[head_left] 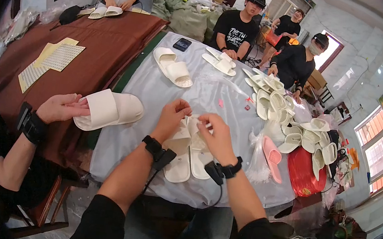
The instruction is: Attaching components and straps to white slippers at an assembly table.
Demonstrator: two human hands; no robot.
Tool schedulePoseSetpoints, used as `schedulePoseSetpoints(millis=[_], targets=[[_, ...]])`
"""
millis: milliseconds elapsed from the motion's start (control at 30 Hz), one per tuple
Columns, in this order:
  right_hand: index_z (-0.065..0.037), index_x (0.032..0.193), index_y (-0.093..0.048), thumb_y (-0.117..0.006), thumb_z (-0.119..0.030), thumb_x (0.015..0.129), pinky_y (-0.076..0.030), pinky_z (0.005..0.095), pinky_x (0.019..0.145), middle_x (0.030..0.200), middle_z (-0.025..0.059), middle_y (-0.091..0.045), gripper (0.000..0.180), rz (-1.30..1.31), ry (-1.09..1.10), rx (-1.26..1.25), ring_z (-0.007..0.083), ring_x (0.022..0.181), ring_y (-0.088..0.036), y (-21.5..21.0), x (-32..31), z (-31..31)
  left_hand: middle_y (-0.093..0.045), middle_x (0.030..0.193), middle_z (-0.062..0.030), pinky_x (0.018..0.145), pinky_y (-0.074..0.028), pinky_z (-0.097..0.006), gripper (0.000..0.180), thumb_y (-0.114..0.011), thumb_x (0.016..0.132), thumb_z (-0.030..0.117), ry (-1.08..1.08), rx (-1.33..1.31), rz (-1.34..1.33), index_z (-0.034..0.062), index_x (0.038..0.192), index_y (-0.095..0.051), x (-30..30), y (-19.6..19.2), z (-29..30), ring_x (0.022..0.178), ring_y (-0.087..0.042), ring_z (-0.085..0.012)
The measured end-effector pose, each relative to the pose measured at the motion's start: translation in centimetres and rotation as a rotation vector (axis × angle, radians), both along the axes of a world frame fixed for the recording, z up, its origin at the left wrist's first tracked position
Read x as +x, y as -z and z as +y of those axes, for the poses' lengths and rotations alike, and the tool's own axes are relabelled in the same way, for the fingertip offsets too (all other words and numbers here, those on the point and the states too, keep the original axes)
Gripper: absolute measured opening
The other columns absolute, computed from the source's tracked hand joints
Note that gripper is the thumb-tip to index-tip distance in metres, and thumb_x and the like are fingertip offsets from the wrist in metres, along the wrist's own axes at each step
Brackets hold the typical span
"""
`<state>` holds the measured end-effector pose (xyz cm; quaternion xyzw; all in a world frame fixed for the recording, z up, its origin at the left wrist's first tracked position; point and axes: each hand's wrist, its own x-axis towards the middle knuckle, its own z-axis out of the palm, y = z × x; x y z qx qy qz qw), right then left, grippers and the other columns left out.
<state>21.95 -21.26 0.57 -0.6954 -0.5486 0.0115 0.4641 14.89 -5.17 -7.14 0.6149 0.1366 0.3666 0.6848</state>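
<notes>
A pair of cream slide slippers [178, 165] lies on the grey cloth right in front of me, soles down, with both my hands over their far ends. My left hand [174, 116] is at the left slipper with its fingers curled and their tips pressed together. Across from it, my right hand [216, 135] bends over the right slipper, thumb and forefinger closed in a pinch. Whatever is in either pinch, if anything, is too small to make out. Dark bands with small boxes and cables circle both my wrists.
At my left, a co-worker's hand [63, 108] holds a cream slipper [110, 110]. More slippers [174, 67] lie farther back, with a phone [182, 44] beside them. On the right are a heap of slippers [272, 98], a pink slipper [272, 158] and a red bundle [306, 172]. Other people work across the table.
</notes>
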Motion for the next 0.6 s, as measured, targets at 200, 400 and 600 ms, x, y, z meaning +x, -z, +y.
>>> schedulePoseSetpoints(millis=[200,400,600], targets=[[-0.007,0.105,-0.062,-0.069,-0.016,0.08,-0.047,0.0411,0.083,0.101,0.0137,-0.059,0.028,-0.433,-0.096,-0.41,0.0328,0.096,-0.057,1.8,-2.0,-5.6,-0.065,0.082,-0.0019,0.068,-0.045,-0.025,0.006,-0.061,0.09,0.009,0.015,-0.105,-0.077,0.0036,0.091,-0.061,0.4,0.1,0.0,0.076,-0.06,-0.0099],[-0.014,0.125,-0.056,-0.071,-0.027,0.079,-0.045,0.0446,0.089,0.116,0.0161,-0.054,0.05,-0.454,-0.169,-0.444,0.035,0.111,-0.051,2.7,-3.7,-6.5,-0.067,0.086,-0.0034,0.071,-0.046,-0.026,0.008,-0.062,0.09,0.011,0.034,-0.193,-0.122,0.0045,0.094,-0.062,0.3,0.4,0.7,0.081,-0.063,-0.0117],[-0.015,0.127,-0.055,-0.069,-0.035,0.081,-0.041,0.0505,0.095,0.122,0.0244,-0.048,0.053,-0.621,-0.144,-0.394,0.0417,0.118,-0.045,4.1,-2.2,-3.9,-0.068,0.089,-0.0042,0.074,-0.048,-0.026,0.01,-0.064,0.089,0.012,0.097,-0.148,-0.126,0.0047,0.095,-0.062,-0.4,-0.3,1.2,0.084,-0.063,-0.0127]])
